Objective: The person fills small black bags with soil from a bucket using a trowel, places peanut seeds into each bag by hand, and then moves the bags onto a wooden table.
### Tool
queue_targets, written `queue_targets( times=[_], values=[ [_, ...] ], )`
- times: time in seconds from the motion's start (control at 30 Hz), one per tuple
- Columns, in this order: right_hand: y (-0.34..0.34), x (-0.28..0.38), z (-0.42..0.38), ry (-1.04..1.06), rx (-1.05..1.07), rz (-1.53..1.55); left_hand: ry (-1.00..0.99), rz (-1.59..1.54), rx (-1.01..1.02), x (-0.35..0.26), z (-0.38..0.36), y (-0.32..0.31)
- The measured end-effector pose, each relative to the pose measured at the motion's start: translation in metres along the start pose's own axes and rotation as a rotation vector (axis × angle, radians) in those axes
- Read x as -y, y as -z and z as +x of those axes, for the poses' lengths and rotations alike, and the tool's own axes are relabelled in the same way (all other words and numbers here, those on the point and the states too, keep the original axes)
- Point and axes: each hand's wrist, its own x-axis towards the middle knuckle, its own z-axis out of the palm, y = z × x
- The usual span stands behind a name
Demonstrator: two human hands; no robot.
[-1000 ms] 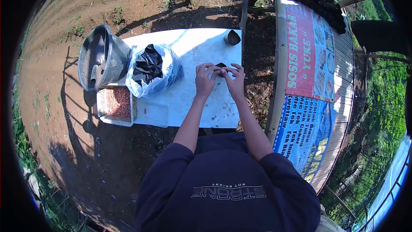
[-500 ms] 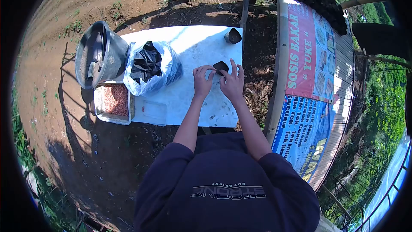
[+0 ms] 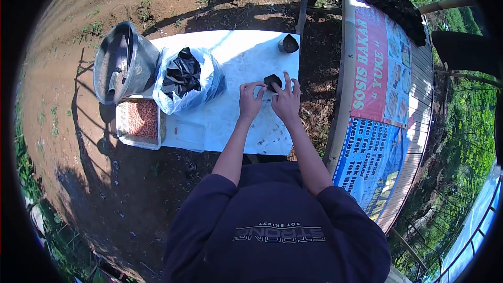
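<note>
A small black planting bag with dark soil in it stands on the white table between my hands. My left hand holds the left side of its rim, thumb and forefinger closed there. My right hand has one finger down in the soil, while its other fingers are stretched apart. A second filled planting bag stands near the table's far right corner. To the left is a pale plastic sack full of folded black bags.
A large dark bucket with a tool in it sits tilted at the left. Below it is a basket of small reddish-brown seeds, beside a clear plastic lid. Many black bags line the bannered bamboo wall at right.
A right-hand finger has pushed into the soil of the planting bag. My left hand stays at the rim. The whole view has shifted slightly.
</note>
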Motion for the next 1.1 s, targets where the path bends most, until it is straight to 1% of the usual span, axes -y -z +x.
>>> queue_targets(
  times=[0.23, 0.37, 0.53, 0.63, 0.73, 0.83, 0.93, 1.03, 1.1],
  values=[
    [-0.0013, -0.0015, 0.0018, -0.008, -0.014, -0.009, 0.022, -0.011, 0.007, -0.0029, 0.0004, -0.0004],
    [0.0002, -0.0039, 0.0005, 0.014, 0.014, 0.022, 0.039, 0.019, 0.006, -0.0021, -0.0005, -0.0022],
    [0.0001, -0.0044, 0.0032, -0.018, 0.000, 0.033, -0.008, 0.018, -0.014, -0.0013, 0.0007, -0.0029],
    [0.0015, -0.0029, 0.0032, -0.002, 0.056, 0.041, -0.007, 0.026, -0.020, -0.0027, 0.0002, -0.0030],
    [0.0041, -0.0042, 0.0010, 0.007, 0.052, 0.018, 0.002, 0.032, -0.017, -0.0028, -0.0001, -0.0012],
    [0.0018, -0.0067, 0.0026, -0.014, -0.014, 0.052, 0.007, 0.035, -0.006, -0.0024, 0.0001, -0.0001],
    [0.0012, -0.0044, 0.0033, -0.008, -0.015, 0.047, 0.002, 0.042, -0.004, -0.0012, 0.0007, 0.0011],
    [0.0026, -0.0008, 0.0031, 0.035, 0.020, 0.055, -0.003, 0.045, -0.008, -0.0011, 0.0017, 0.0005],
    [0.0041, -0.0008, 0.0010, 0.016, 0.045, 0.032, -0.005, 0.043, -0.007, -0.0025, 0.0023, 0.0011]
  ],
)
